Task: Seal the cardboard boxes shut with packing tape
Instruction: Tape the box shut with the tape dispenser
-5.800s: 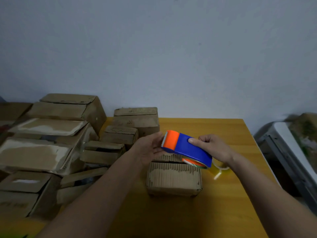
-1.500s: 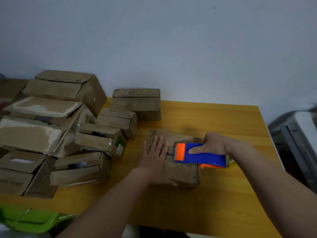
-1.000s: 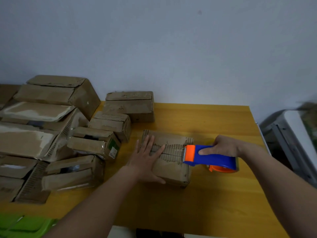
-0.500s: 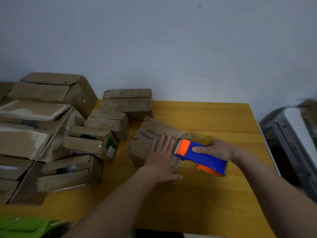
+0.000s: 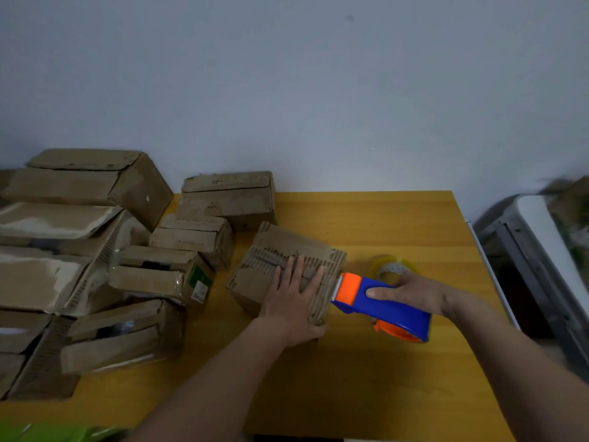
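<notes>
Since a second ago I've turned the box (image 5: 288,271) askew. My left hand (image 5: 294,299) lies flat on it at the table's (image 5: 382,215) middle; my right hand (image 5: 411,293) grips the tape gun (image 5: 379,306) at its right edge. This seam looks nearly taped, while the pile of boxes (image 5: 105,256) to the left waits.

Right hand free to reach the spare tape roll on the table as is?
Probably not as is. The spare tape roll lies just beyond the right hand with nothing between them, but that hand grips the tape dispenser, so it must put that down first.
</notes>
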The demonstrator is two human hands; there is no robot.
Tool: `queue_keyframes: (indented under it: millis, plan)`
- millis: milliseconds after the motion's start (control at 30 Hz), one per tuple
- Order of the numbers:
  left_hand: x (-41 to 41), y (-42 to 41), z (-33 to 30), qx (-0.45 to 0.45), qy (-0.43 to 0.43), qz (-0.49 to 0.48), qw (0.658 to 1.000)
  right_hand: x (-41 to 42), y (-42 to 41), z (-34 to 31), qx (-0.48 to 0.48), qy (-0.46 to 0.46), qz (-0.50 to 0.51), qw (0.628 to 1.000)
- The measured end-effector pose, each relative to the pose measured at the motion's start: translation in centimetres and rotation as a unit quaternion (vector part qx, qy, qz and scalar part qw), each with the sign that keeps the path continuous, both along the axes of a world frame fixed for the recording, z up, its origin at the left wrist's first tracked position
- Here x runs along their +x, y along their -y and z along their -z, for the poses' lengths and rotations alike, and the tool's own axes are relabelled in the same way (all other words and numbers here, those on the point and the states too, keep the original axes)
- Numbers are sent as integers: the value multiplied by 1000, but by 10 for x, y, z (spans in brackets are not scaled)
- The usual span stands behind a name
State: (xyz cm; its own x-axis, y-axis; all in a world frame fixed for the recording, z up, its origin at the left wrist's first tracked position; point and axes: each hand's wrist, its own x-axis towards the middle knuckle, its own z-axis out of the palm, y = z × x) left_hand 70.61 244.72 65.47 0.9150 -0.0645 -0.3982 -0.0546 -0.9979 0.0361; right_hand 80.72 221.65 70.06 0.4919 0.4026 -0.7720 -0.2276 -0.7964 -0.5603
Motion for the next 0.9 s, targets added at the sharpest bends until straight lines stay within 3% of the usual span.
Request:
queue_keyframes:
  millis: [233, 667, 800, 900]
  plan:
    - [1, -1, 4, -4, 46, 88, 995, -6, -3, 9, -14, 14, 18, 1000]
    - [4, 7, -3, 14, 16, 55, 998, -25, 41, -4, 32, -29, 41, 998]
    - [2, 8, -8, 31, -22, 59, 998, -23, 34, -8, 2, -10, 25, 1000]
    - [-4, 22, -10, 40, -16, -1, 999, -16, 33, -10, -21, -1, 9, 1000]
